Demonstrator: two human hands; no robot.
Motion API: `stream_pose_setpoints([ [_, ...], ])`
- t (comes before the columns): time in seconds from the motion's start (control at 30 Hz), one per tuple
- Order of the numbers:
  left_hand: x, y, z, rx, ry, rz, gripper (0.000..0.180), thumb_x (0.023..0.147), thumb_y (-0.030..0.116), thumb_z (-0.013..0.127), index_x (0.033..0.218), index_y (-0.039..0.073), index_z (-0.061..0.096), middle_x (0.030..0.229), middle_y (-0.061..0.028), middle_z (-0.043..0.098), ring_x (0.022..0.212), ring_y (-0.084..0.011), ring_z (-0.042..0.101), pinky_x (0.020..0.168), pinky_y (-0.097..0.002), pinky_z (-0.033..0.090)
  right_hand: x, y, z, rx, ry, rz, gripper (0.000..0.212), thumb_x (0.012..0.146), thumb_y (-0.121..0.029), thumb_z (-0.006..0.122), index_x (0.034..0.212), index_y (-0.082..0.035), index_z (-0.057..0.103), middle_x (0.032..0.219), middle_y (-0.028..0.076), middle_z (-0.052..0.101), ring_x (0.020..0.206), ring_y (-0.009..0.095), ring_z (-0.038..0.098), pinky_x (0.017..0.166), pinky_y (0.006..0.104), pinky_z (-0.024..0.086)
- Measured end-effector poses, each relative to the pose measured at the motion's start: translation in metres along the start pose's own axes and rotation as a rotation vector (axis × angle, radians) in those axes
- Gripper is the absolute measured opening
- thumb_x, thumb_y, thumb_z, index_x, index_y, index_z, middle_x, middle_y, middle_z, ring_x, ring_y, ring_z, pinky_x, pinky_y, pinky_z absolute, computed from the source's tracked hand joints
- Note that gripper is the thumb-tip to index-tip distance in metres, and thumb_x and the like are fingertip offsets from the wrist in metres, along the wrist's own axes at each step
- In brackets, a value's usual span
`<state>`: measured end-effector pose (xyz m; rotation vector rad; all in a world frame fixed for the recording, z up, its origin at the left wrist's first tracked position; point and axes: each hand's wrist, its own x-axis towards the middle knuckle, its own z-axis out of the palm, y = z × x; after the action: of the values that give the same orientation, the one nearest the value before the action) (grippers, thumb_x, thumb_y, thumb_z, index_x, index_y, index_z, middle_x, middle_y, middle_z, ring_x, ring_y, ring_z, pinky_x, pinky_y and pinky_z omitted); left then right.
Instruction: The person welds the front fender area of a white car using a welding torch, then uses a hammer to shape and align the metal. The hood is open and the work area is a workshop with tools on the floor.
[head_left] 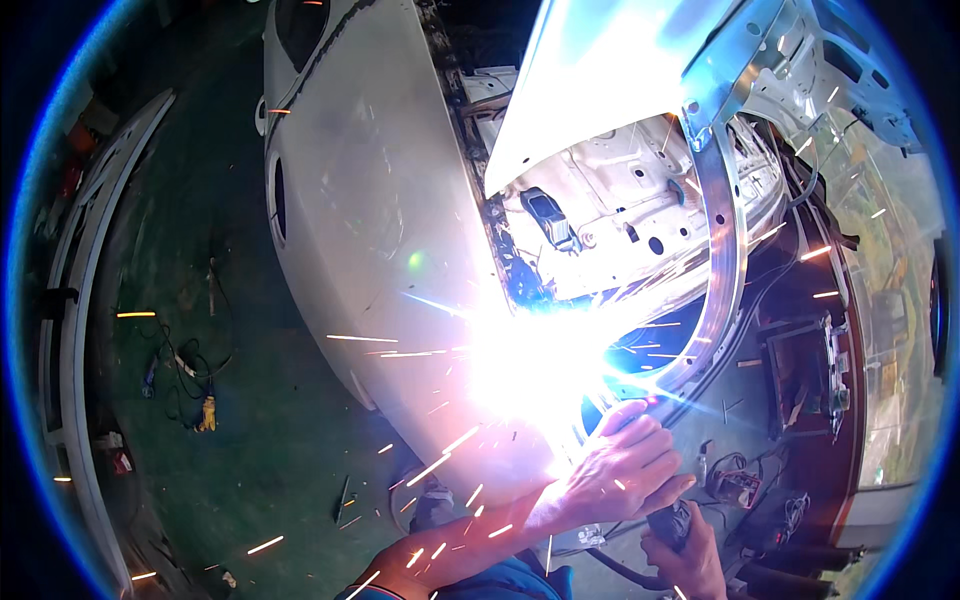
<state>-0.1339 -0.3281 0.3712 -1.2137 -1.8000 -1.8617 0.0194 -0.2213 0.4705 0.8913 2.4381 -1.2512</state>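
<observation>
At five o'clock on the car panel, welding is under way, glare hiding what is done or left, the right hand gripping the torch, the left hand curled, apparently round its front end.

On the green floor lies a yellow object beside a tangled dark cord. A long pale frame runs along the far left. At right, a dark box-shaped unit stands near a window, with cables below.
</observation>
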Motion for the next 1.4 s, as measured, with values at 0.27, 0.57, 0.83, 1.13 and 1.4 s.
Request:
stream_pose_setpoints([
  [0.27, -0.005, -0.003, 0.003, 0.045, -0.085, 0.012, 0.024, 0.082, 0.029, 0.077, 0.090, 0.009, 0.066, 0.087, -0.0035, 0.059, 0.088, -0.0233, 0.061, 0.099, -0.0493, 0.040, 0.000, 0.015, 0.001, 0.082, -0.010, -0.101, 0.028, 0.087, -0.014, 0.072, 0.110, -0.002, 0.059, 0.071, 0.002, 0.059, 0.062, 0.012, 0.054, 0.056, 0.0304, 0.045],
  [0.57, -0.010, 0.005, 0.006, 0.095, -0.124, 0.072, 0.046, 0.095, 0.047, 0.060, 0.118, 0.008, 0.065, 0.114, -0.0092, 0.062, 0.115, -0.0264, 0.059, 0.113, -0.0521, 0.028, -0.006, 0.031, -0.006, 0.190, -0.053, -0.108, 0.030, 0.087, -0.002, 0.065, 0.116, -0.001, 0.058, 0.086, 0.000, 0.060, 0.068, 0.008, 0.050, 0.059, 0.0253, 0.043],
  [0.83, -0.009, 0.004, 0.009, 0.109, -0.121, 0.065, 0.044, 0.098, 0.047, 0.055, 0.114, 0.007, 0.065, 0.106, -0.0077, 0.063, 0.108, -0.0241, 0.061, 0.114, -0.0488, 0.026, -0.005, 0.028, -0.010, 0.184, -0.078, -0.077, 0.032, 0.087, -0.001, 0.063, 0.119, 0.000, 0.058, 0.090, 0.000, 0.062, 0.070, 0.007, 0.050, 0.062, 0.0239, 0.043],
  [1.13, -0.004, 0.006, 0.004, 0.120, -0.085, 0.009, 0.037, 0.097, 0.042, 0.057, 0.108, 0.008, 0.066, 0.101, -0.0070, 0.063, 0.103, -0.0241, 0.063, 0.113, -0.0475, 0.026, -0.001, 0.016, -0.013, 0.181, -0.100, -0.071, 0.026, 0.089, -0.002, 0.065, 0.114, -0.001, 0.059, 0.082, -0.002, 0.058, 0.067, 0.008, 0.049, 0.059, 0.0245, 0.042],
  [1.4, -0.003, 0.003, 0.003, 0.107, -0.073, -0.029, 0.035, 0.096, 0.040, 0.060, 0.109, 0.008, 0.065, 0.101, -0.0063, 0.062, 0.105, -0.0245, 0.061, 0.113, -0.0478, 0.025, 0.006, -0.012, -0.018, 0.063, -0.103, 0.076, 0.036, 0.077, -0.006, 0.072, 0.108, 0.000, 0.055, 0.088, 0.007, 0.070, 0.068, 0.013, 0.065, 0.064, 0.0286, 0.053],
])
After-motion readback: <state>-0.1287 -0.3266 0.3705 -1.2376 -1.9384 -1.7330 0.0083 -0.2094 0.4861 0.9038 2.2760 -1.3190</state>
